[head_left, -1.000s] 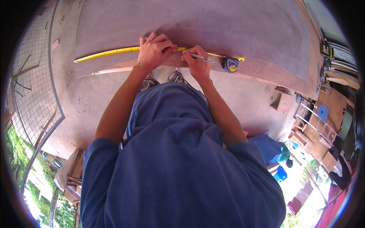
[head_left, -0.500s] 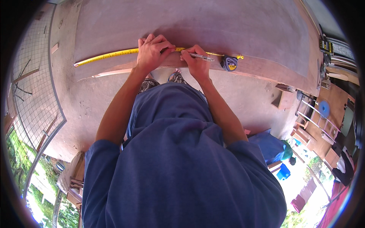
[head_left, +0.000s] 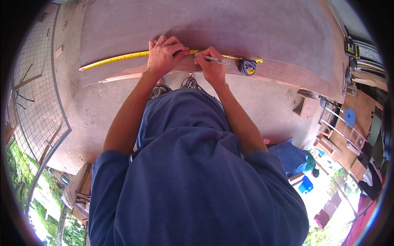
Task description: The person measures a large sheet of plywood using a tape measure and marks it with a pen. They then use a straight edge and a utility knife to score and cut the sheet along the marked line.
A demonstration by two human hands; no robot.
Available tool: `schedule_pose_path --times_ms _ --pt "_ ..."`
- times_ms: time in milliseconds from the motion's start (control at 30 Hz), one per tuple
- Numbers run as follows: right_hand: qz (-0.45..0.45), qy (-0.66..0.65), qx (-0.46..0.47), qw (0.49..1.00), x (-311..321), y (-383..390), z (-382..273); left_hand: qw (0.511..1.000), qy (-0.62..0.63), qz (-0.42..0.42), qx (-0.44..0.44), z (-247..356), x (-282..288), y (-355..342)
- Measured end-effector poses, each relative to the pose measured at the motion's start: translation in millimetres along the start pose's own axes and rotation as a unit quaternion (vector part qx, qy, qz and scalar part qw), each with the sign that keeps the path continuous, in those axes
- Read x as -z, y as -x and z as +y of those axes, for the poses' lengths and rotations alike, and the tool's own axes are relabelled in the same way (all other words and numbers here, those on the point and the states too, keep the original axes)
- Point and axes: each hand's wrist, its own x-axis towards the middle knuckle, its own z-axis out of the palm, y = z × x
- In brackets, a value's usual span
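A yellow tape measure blade (head_left: pixel 119 60) lies stretched along the near edge of a large grey-brown board (head_left: pixel 262 30). My left hand (head_left: pixel 165 55) rests over the blade's middle, thumb and forefinger pinching its edge. Close by on the right, my right hand (head_left: pixel 211 67) grips a slim silvery pen (head_left: pixel 216 60) and touches the board beside the blade. The pen's tip is hidden behind my fingers. The grey and yellow tape case (head_left: pixel 248 67) sits at the board's edge to the right, next to a small yellow piece (head_left: pixel 258 60).
Concrete floor (head_left: pixel 111 98) lies below the board, with my feet close to its edge. A wire mesh panel (head_left: pixel 37 69) stands at left. On the right are an open wooden box (head_left: pixel 305 104), a ladder-like metal frame (head_left: pixel 342 127) and stacked boards (head_left: pixel 369 69). A blue container (head_left: pixel 305 185) is farther off.
The pen and my right hand have shifted very slightly up and left. My left hand stays in place on the blade.
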Motion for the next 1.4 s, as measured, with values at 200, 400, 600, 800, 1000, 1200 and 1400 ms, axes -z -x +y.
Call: schedule_pose_path --times_ms 200,400,600,800,1000,1200,1400 --pt "0.007 -0.015 -0.013 1.0 0.1 -0.8 -3.9 1.0 0.001 0.004 -0.001 -1.0 -0.4 0.0" --pt "0.008 0.01 0.007 1.0 0.1 -1.8 -1.1 1.0 -0.004 0.006 -0.002 -0.2 -1.1 0.2" --pt "0.014 0.03 0.018 0.999 -0.1 -1.9 -1.6 1.0 -0.002 0.005 -0.002 -0.9 -1.2 0.0" --pt "0.014 0.021 0.007 1.0 -0.9 -1.8 -2.0 1.0 -0.001 0.004 -0.002 -0.8 -0.6 -0.1" --pt "0.014 0.023 0.002 1.0 -0.6 -2.6 -5.1 1.0 -0.001 -0.001 0.003 -0.5 0.3 -0.2" --pt "0.011 0.041 0.024 0.999 1.4 -2.2 -2.7 1.0 -0.001 -0.004 0.003 -0.5 -0.1 -0.4" --pt "0.012 0.02 0.019 1.0 -0.3 -4.5 -0.4 1.0 -0.005 -0.007 0.001 -0.3 2.1 -0.1"
